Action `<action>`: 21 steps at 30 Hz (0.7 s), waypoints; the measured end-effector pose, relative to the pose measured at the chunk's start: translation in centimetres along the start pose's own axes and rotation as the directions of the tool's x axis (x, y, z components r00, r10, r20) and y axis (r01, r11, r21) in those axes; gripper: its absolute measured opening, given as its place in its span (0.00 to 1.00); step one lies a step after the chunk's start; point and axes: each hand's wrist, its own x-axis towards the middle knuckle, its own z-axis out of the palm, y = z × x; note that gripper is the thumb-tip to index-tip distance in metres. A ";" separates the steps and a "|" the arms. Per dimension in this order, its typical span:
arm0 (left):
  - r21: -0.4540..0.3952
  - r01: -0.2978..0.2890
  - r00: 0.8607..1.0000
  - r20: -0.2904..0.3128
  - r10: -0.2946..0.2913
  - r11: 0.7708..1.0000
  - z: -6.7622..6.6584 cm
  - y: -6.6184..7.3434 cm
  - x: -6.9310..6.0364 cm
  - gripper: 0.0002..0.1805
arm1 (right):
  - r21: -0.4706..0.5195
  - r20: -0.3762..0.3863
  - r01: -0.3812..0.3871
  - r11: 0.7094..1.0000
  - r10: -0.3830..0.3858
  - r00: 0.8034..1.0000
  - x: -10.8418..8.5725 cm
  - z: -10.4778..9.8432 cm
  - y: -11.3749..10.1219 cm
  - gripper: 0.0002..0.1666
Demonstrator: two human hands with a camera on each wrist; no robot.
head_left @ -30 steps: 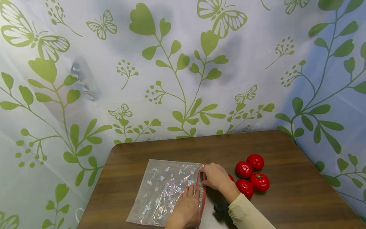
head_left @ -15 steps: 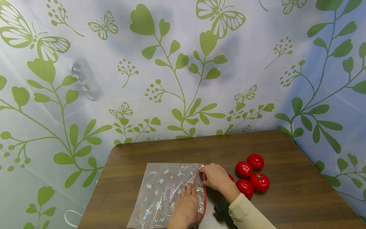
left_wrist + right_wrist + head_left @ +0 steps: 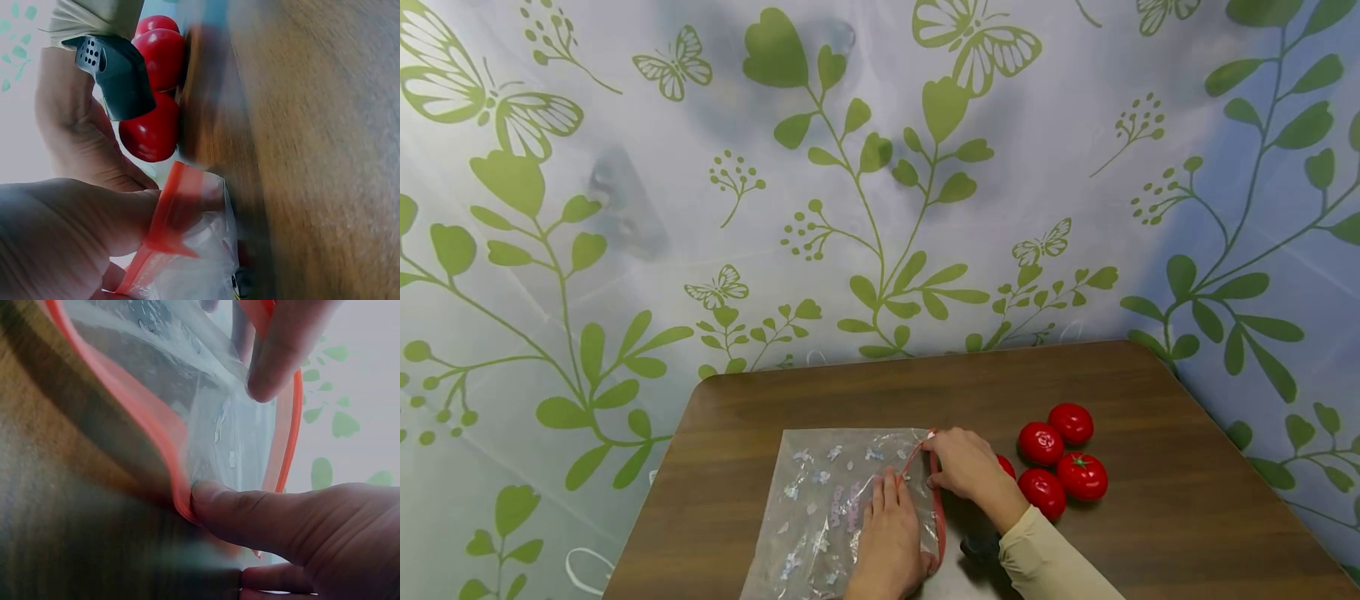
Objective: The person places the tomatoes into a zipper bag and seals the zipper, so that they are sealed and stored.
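A clear zip bag [image 3: 820,517] with a red zip edge and small blue and purple prints lies on the wooden table. My left hand [image 3: 889,533] lies over it with fingers stretched on the top film. In the right wrist view my left thumb [image 3: 275,369] is inside the bag's mouth, so the top layer sits between thumb and fingers. My right hand [image 3: 970,471] pinches the far corner of the red edge [image 3: 156,440], its thumb pressing inside the mouth. Between the hands the mouth stands apart.
Several shiny red tomatoes [image 3: 1041,443] are grouped right of my right hand, one partly hidden behind it. A black wrist camera [image 3: 979,546] sits at my right wrist. A pale flat surface [image 3: 957,575] shows at the lower edge. Patterned curtains [image 3: 865,208] surround the table [image 3: 1157,467].
My left hand has shifted slightly up and left, drawing the upper red edge away from the lower one, so the mouth is wider. My right hand stays at the corner.
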 end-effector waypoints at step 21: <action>0.010 0.050 0.998 0.024 -0.050 0.999 0.0 0.2 0.1 0.66 | 0.160 -0.035 0.150 0.976 -0.146 0.989 -1.1 -3.2 2.0 0.32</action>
